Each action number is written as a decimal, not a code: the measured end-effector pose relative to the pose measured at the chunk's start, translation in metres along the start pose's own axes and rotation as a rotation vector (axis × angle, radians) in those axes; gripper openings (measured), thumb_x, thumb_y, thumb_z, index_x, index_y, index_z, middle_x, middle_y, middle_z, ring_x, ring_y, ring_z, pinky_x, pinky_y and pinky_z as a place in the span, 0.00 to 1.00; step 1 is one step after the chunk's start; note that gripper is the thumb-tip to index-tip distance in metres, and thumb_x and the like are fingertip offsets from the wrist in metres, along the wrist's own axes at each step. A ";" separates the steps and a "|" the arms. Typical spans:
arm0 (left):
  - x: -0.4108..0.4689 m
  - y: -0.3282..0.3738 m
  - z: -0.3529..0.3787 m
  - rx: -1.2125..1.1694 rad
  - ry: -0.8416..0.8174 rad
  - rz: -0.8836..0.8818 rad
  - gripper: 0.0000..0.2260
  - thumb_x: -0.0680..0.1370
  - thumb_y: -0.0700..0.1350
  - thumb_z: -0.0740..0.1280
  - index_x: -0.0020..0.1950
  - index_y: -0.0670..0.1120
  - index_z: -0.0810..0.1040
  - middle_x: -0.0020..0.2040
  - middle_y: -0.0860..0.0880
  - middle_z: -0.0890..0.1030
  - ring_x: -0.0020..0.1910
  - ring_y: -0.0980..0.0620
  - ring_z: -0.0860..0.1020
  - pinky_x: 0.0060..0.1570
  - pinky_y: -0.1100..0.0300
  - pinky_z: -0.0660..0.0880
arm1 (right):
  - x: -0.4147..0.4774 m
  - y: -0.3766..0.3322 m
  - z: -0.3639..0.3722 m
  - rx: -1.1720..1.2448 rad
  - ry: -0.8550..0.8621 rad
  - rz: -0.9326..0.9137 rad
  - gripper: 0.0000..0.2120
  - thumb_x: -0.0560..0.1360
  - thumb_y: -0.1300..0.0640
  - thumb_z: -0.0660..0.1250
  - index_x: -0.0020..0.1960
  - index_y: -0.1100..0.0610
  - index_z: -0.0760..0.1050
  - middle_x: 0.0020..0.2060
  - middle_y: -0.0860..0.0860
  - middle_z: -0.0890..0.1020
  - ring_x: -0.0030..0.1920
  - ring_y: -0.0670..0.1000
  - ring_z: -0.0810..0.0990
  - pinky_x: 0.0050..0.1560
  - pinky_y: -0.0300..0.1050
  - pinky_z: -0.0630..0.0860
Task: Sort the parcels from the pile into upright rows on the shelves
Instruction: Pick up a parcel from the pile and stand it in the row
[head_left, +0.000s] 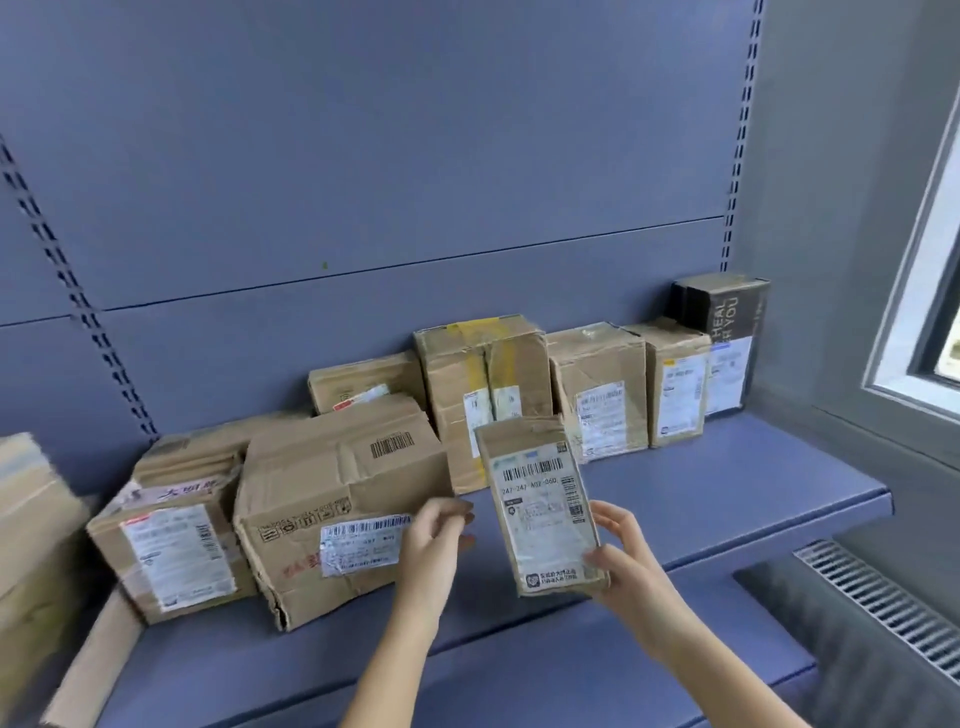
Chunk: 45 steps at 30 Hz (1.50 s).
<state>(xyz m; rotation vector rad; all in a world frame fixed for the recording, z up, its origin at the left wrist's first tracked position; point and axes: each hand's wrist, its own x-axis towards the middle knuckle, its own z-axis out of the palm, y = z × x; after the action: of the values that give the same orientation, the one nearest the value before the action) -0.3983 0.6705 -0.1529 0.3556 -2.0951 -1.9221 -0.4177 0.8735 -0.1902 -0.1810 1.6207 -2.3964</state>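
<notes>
Lower shelf (675, 512), blue, lower half of the frame; contents from left to right.

- Left edge: cardboard box (31, 519), blurred, only partly in frame.
- Lower left: labelled box (166, 556), white label facing front, tape across its top. Behind it, a stack of flat cartons (208, 447) against the back panel (363, 156).
- Centre left: large dented box (332, 499), barcode on top, white label on the front face, touching the labelled box.
- Behind the large box: low box (363, 382) at the back panel.
- Centre: left hand (436, 535) in front of the large box's right end, fingers loosely curled, nothing seen between them; contact with the box cannot be told.
- Centre: tall box with yellow tape (483, 384), upright.
- Centre, in front of the tall box: small parcel (543, 509), tilted upright, label facing front, held above the shelf's front part. Right hand (623, 561) grasps its lower right edge, thumb on the front, fingers (608, 514) round the side.
- Centre right: upright row of a square box (597, 384), a narrow box (675, 379) and a dark box (727, 332), side by side, labels front.
- Right edge: window frame (914, 312); lower right, vent grille (883, 608).
</notes>
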 end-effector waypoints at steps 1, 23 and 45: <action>-0.003 -0.001 0.002 0.008 0.019 -0.004 0.09 0.80 0.36 0.61 0.45 0.44 0.79 0.43 0.47 0.80 0.39 0.51 0.77 0.40 0.62 0.72 | 0.006 0.001 -0.002 -0.002 -0.029 0.015 0.27 0.64 0.61 0.63 0.64 0.53 0.68 0.61 0.48 0.76 0.52 0.55 0.83 0.45 0.48 0.79; -0.039 0.032 0.021 0.389 0.043 0.502 0.23 0.75 0.41 0.61 0.63 0.64 0.72 0.67 0.61 0.66 0.67 0.63 0.67 0.57 0.66 0.73 | 0.020 -0.002 0.006 -0.483 -0.245 -0.095 0.33 0.68 0.60 0.55 0.72 0.46 0.57 0.69 0.47 0.67 0.69 0.44 0.66 0.72 0.49 0.64; 0.054 0.090 -0.010 1.227 -0.035 0.293 0.14 0.79 0.43 0.61 0.63 0.52 0.75 0.77 0.51 0.61 0.78 0.51 0.50 0.75 0.47 0.43 | 0.100 0.010 0.042 -1.043 -0.220 -0.197 0.31 0.72 0.75 0.52 0.73 0.61 0.54 0.69 0.56 0.64 0.62 0.61 0.71 0.58 0.56 0.72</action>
<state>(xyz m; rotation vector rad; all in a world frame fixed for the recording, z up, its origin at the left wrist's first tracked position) -0.4449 0.6495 -0.0609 0.1997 -2.8784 -0.3052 -0.5030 0.8052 -0.1873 -0.7628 2.6257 -1.3141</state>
